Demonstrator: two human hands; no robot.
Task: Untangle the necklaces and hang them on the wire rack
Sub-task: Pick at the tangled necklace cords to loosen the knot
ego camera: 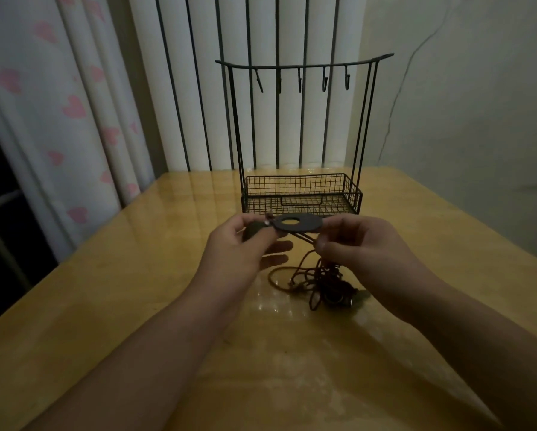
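A black wire rack (301, 194) stands at the far middle of the table, with a mesh basket at its foot and several hooks (301, 80) hanging from its top bar. In front of the basket a dark ring-shaped pendant (304, 224) is held flat between both hands. My left hand (245, 244) pinches the ring's left end, with a dark rounded piece in its palm. My right hand (360, 244) pinches the ring's right side and the cords below it. A tangle of dark red necklace cords (316, 281) with a pendant (338, 298) lies on the table under my right hand.
The glossy wooden table (167, 275) has its left edge near a white curtain (59, 104) with pink hearts. Vertical blinds (261, 88) hang behind the rack. A plain wall (463, 104) stands to the right.
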